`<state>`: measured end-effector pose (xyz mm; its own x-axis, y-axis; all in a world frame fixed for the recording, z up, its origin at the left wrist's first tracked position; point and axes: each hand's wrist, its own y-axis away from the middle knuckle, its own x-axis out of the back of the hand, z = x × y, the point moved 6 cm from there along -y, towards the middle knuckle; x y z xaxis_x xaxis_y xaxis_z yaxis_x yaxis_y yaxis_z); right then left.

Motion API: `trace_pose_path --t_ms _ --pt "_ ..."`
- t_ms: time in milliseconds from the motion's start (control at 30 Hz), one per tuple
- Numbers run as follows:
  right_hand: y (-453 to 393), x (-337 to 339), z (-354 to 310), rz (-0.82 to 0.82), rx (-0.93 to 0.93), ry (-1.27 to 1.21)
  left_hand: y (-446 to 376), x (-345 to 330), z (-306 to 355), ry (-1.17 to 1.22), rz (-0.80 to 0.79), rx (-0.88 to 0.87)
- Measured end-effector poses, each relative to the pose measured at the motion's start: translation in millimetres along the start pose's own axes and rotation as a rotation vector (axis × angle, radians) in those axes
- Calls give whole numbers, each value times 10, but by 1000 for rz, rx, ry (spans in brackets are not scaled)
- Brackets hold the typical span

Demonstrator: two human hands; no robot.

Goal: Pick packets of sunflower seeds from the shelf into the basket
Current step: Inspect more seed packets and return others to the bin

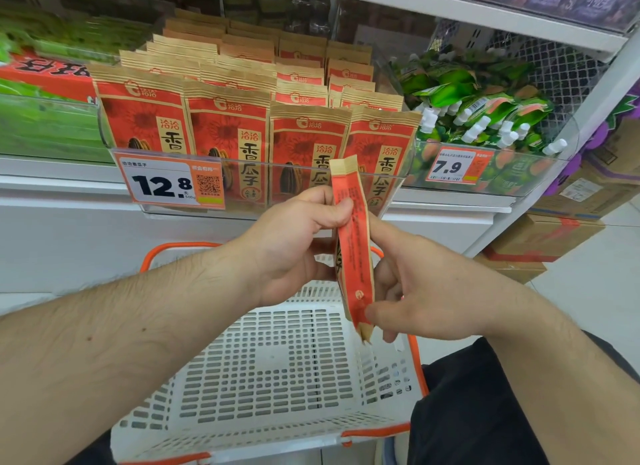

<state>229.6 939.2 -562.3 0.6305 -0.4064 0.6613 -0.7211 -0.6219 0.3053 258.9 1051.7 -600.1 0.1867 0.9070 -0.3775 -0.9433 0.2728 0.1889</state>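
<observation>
1. Red packet [353, 253] hangs edge-on over the basket [277, 360], pinched by our left hand [294, 253] up top and our right hand [426, 291] low.
2. Uneven release could, we think, tip it past the rim.

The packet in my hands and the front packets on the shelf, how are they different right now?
The held packet shows its narrow side edge; the shelf packets face forward. The held packet hangs over the white basket, gripped by the left hand and right hand; the shelf packets stand in rows behind a clear rail. Both share red and tan paper packaging.
</observation>
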Motion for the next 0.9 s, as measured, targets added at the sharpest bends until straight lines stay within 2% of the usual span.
trace_pose_path --t_ms 300,500,567,733,900 --pt "11 58 15 -11 72 -104 -29 -3 -22 54 -38 5" --pt "-61 266 134 312 138 -493 12 -12 26 -23 -101 -40" --pt "-87 265 153 355 148 -535 19 -13 31 -72 -122 -74" --pt "-99 220 130 355 205 -545 31 0 80 -144 -155 -195" --pt "-76 196 105 325 237 -541 74 -27 105 -255 -220 -240"
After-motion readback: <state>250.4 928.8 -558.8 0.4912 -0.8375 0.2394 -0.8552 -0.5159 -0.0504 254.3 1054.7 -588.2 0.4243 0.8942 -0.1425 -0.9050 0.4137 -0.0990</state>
